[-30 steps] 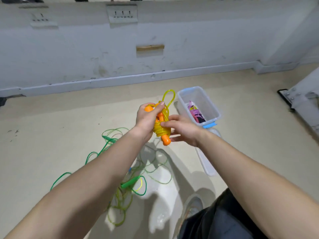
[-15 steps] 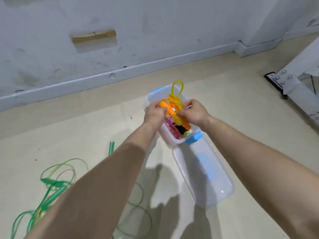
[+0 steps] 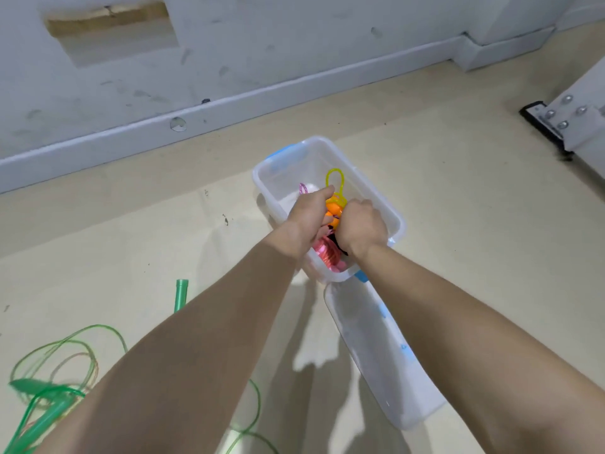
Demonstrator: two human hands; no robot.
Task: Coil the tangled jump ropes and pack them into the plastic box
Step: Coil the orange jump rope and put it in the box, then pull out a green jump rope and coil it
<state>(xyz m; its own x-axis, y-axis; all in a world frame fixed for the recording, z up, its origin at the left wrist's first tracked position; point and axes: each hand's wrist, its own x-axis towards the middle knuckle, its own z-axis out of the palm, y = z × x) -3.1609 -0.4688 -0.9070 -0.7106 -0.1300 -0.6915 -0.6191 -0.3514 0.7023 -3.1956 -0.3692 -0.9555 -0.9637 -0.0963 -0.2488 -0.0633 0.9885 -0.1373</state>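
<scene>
— Grip?
— Left hand (image 3: 307, 214) and right hand (image 3: 363, 224) both clenched round the coiled yellow jump rope (image 3: 334, 191), orange handles (image 3: 333, 212) between.
— Where?
— Inside the plastic box (image 3: 262, 178), just below the hands, over a pink jump rope (image 3: 327, 253); long axis along the box, loop toward the wall.
— Next?
— Probably the green jump rope (image 3: 49, 398), tangled on the floor (image 3: 458, 191), nearer the left hand. No legible writing.

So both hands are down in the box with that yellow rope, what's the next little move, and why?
Probably let go: left hand and right hand grip the coiled yellow rope inside the plastic box, over the pink rope.
</scene>
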